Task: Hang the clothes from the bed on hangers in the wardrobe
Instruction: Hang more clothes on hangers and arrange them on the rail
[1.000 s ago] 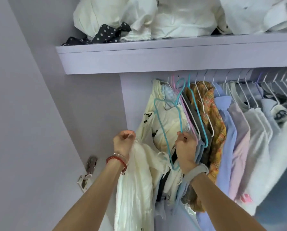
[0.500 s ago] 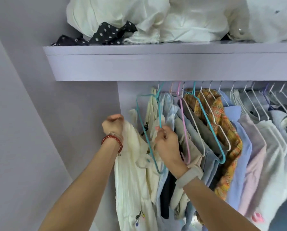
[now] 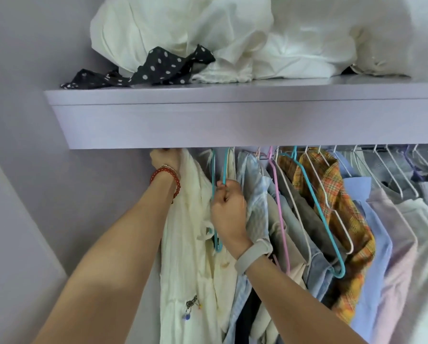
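- The left hand (image 3: 167, 158) is up high, just under the purple shelf (image 3: 233, 125). Its fingers are curled round the top of the cream dress (image 3: 185, 244).
- The dress hangs straight down, long way up and down, at the left end of the row of clothes.
- The right hand (image 3: 229, 212) pinches the empty teal hanger (image 3: 214, 194), right beside the dress.
- I think the hanger must go left, into the dress top; the right hand is nearer.
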A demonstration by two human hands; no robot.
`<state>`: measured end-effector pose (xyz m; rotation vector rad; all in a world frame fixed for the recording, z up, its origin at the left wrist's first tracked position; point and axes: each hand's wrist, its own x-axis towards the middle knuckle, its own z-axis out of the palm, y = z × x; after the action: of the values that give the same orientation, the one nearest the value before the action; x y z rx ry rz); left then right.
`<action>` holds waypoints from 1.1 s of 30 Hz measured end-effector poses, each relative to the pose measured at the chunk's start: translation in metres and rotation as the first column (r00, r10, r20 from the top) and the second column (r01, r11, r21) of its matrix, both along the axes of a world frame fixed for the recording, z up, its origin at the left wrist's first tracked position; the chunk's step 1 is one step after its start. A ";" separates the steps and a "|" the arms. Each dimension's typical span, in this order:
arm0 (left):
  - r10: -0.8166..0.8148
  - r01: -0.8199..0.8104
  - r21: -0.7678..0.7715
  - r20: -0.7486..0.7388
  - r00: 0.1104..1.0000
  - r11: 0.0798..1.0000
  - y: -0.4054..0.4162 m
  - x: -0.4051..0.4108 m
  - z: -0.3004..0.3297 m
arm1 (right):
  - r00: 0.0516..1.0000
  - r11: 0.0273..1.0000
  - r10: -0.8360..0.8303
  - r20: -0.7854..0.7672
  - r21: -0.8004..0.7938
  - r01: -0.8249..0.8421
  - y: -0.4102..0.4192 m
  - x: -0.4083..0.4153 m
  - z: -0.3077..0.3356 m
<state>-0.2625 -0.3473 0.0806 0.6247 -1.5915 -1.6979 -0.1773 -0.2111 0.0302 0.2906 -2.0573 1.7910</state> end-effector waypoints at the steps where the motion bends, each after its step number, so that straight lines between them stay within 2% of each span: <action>1: -0.014 0.013 -0.014 -0.022 1.000 1.000 -0.001 -0.005 0.001 | 1.000 1.000 -0.005 -0.002 0.025 0.005 -0.003 0.000 -0.005; 4: -0.072 0.085 -0.206 0.069 0.995 0.975 0.000 -0.009 -0.023 | 0.997 0.992 -0.061 0.043 0.116 0.055 -0.002 0.002 -0.026; 6: -0.087 0.134 -0.272 0.176 0.980 0.953 0.000 -0.006 -0.057 | 0.989 0.974 -0.130 0.064 0.193 0.115 0.007 0.003 -0.041; 9: -0.065 0.187 -0.299 0.375 0.925 0.936 -0.001 -0.001 -0.106 | 0.985 0.961 -0.152 0.081 0.244 0.129 0.020 0.003 -0.050; 11: -0.101 0.235 -0.268 0.434 0.895 0.934 0.001 -0.001 -0.125 | 0.985 0.960 -0.154 0.080 0.249 0.130 0.023 0.001 -0.048; 15: -0.225 0.288 -0.167 0.316 0.922 0.943 0.011 0.002 -0.130 | 0.986 0.965 -0.139 0.093 0.238 0.114 0.021 0.000 -0.045; 18: -0.188 0.223 -0.175 0.197 0.962 0.959 0.022 0.020 -0.131 | 0.990 0.975 -0.087 0.111 0.212 0.062 0.021 0.001 -0.045; 21: -0.131 0.170 -0.242 0.170 0.977 0.955 0.038 0.052 -0.130 | 0.993 0.979 -0.031 0.112 0.202 0.008 0.025 0.003 -0.041; 24: -0.125 0.157 -0.285 0.126 0.984 0.946 0.053 0.091 -0.124 | 0.995 0.966 0.011 0.098 0.256 -0.036 0.035 0.012 -0.040; 26: -0.124 0.162 -0.398 0.119 0.985 0.903 0.061 0.114 -0.123 | 0.997 0.958 0.044 0.066 0.281 -0.061 0.045 0.025 -0.041; 29: -0.118 0.178 -0.608 0.138 0.983 0.774 0.077 0.145 -0.126 | 0.996 0.956 0.090 0.019 0.277 -0.092 0.072 0.059 -0.049; 31: -0.089 0.195 -0.724 0.182 0.979 0.662 0.088 0.164 -0.134 | 0.996 0.943 0.025 -0.080 0.332 0.003 0.101 0.084 -0.060; 33: -0.038 0.283 -0.819 0.305 0.952 0.499 0.102 0.185 -0.152 | 0.990 0.905 -0.020 -0.136 0.418 0.075 0.138 0.110 -0.077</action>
<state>-0.0775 -0.2452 -0.0718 0.1482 -2.4553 -0.7048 -0.0677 -0.0727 -0.0464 0.4596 -2.3185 1.2430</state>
